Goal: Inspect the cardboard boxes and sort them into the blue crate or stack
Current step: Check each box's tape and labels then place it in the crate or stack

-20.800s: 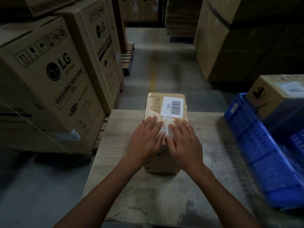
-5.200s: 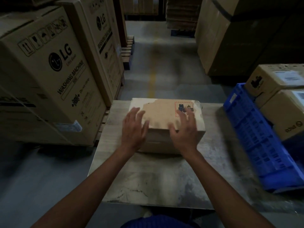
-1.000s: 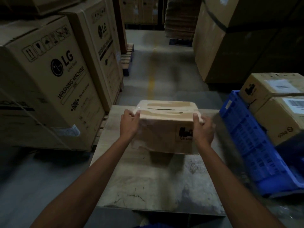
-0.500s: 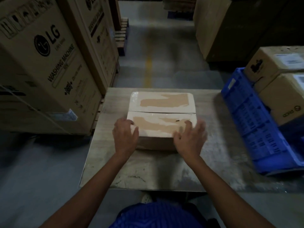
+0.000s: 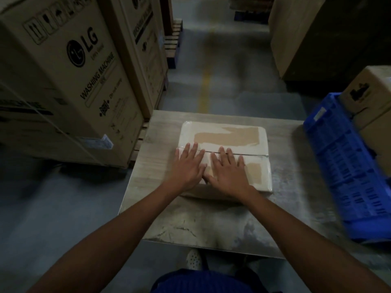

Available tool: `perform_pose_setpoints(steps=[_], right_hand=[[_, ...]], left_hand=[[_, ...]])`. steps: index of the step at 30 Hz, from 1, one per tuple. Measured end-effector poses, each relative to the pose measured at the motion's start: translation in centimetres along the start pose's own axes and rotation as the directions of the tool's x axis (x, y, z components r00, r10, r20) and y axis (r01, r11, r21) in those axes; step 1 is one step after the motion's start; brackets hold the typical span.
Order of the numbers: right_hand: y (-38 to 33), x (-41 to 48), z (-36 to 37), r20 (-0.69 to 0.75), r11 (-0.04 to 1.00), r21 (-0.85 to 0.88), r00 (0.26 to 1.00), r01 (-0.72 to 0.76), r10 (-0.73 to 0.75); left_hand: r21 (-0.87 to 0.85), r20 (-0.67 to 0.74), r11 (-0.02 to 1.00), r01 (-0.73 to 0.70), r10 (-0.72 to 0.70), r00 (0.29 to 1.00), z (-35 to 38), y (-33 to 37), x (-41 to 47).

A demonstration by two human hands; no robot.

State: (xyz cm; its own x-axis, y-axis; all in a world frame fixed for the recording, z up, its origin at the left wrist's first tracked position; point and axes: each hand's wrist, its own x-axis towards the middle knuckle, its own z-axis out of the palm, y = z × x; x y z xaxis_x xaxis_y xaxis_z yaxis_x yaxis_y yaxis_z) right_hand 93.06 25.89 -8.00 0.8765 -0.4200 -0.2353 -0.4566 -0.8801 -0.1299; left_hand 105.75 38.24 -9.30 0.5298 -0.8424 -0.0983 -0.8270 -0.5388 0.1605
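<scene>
Left hand (image 5: 188, 166) and right hand (image 5: 227, 172) are covering part of the box (image 5: 226, 134) seam. Crate (image 5: 347, 166) is blurring and running off the right edge with its boxes (image 5: 368, 96). Carton (image 5: 63, 81) small print isn't resolving.

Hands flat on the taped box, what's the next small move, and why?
Probably slide both hands to the side edges of the box and grip it: the left hand and right hand lie flat on its top, holding nothing, and the blue crate sits to its right.

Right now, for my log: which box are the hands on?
The taped box on the table, under left hand and right hand; the others are at the blue crate.
</scene>
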Motion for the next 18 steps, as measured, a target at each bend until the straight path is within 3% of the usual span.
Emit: perform_pose_setpoints(steps=[8, 13, 18], right_hand=[[0.8, 2.2, -3.8, -0.057, 0.999, 0.002, 0.997, 0.045, -0.045], [1.8, 5.0, -2.6, 0.142, 0.999, -0.035, 0.989, 0.039, -0.034], [2.5, 5.6, -3.2, 0.207, 0.998, 0.006, 0.977, 0.055, -0.055]], left_hand=[[0.041, -0.045, 0.998, -0.043, 0.044, 0.998, -2.2, 0.5, 2.2], [0.084, 0.062, 0.996, -0.025, 0.020, 0.998, -1.2, -0.7, 4.0], [0.084, 0.157, 0.996, 0.012, -0.025, 0.987, -2.6, 0.5, 5.2]])
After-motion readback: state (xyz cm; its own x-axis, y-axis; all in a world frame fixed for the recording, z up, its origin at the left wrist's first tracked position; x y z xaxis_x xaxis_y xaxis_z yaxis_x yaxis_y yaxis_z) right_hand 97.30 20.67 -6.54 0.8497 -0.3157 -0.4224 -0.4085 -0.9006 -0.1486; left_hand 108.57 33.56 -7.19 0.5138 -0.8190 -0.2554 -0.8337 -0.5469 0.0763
